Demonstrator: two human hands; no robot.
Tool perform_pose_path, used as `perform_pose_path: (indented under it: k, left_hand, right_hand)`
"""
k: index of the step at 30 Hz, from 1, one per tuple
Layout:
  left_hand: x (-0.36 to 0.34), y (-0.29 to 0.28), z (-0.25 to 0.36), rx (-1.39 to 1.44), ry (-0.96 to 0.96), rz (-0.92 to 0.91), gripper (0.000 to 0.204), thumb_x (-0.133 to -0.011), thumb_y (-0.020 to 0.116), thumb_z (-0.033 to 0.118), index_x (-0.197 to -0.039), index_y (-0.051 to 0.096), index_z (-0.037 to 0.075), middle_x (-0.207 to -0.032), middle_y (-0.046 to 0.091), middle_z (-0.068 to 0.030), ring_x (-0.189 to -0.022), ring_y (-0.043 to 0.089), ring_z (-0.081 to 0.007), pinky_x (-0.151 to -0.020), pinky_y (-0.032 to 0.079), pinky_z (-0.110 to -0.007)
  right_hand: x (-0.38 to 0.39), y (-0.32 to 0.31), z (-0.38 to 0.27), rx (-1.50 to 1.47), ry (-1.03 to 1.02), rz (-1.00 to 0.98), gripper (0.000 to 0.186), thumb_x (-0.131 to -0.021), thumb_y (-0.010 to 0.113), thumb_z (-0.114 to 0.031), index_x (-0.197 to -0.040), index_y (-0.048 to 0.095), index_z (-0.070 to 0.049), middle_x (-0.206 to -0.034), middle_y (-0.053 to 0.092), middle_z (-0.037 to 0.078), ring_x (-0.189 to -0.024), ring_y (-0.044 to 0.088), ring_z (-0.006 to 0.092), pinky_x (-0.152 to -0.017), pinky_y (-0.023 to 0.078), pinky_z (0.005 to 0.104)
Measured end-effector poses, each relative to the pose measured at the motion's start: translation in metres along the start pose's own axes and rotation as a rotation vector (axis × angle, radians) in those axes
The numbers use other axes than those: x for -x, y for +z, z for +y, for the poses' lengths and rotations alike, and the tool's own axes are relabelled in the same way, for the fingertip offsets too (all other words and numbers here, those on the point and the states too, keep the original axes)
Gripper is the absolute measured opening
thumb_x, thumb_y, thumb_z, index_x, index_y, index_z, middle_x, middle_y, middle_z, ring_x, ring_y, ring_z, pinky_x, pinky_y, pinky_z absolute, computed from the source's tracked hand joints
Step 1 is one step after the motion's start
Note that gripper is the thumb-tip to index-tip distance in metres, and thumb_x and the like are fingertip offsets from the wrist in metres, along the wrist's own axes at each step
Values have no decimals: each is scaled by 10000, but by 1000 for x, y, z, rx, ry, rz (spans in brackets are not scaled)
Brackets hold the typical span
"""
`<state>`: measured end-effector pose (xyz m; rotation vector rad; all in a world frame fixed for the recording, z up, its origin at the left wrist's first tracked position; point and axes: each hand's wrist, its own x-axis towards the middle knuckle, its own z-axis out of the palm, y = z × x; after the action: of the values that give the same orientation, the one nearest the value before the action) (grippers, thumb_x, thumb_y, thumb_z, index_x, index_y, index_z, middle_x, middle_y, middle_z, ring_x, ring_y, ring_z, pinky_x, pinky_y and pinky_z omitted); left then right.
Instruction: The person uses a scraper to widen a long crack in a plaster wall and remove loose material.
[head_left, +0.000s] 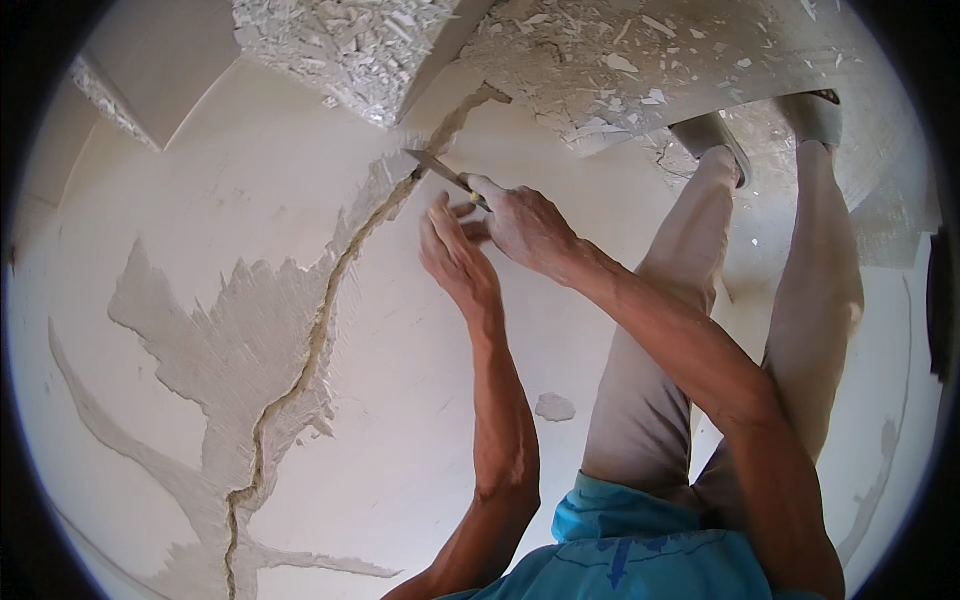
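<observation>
Knife (pixel 440 167) is gripped over crack (pixel 322 318) by tightly closed right hand (pixel 532 226), while left hand (pixel 458 252) is held just beside, loosely half-curled, empty.

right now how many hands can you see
2. The right hand holds a blade near the upper part of the crack; the left hand is just to its left, fingers bent. Neither hand is fully hidden, and no others show.
</observation>
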<state>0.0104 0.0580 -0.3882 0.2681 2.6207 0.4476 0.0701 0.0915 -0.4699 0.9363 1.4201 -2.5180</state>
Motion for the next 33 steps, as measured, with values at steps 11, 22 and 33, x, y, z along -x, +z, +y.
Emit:
perform_pose_path:
  k: [11, 22, 33]
  left_hand:
    - [153, 49, 1, -72, -412, -744, 773, -945, 585, 366, -1454, 272, -126, -1326, 508, -372, -1137, 551, -531, -956, 459, -520]
    - [167, 67, 2, -134, -307, -806, 460, -885, 620, 362, -1222, 603, 49, -1181, 645, -221, -1063, 622, -416, -904, 494, -483]
    - [175, 70, -17, 23, -334, -742, 426, -868, 630, 324, -1161, 618, 15, -1118, 648, -276, -1011, 636, -439, -868, 513, -474]
  right_hand:
    - [-5, -34, -39, 411, 55, -21, 259, -914, 464, -65, -1143, 530, 35, -790, 653, 294, -783, 652, 471, -740, 511, 544]
    - [11, -8, -51, 598, 144, -10, 300, -876, 507, -89, -1156, 524, 18, -780, 651, 279, -797, 642, 479, -735, 496, 564]
    - [0, 15, -58, 804, 121, -76, 253, -955, 411, -85, -1162, 508, 24, -863, 674, 267, -879, 666, 455, -769, 526, 544]
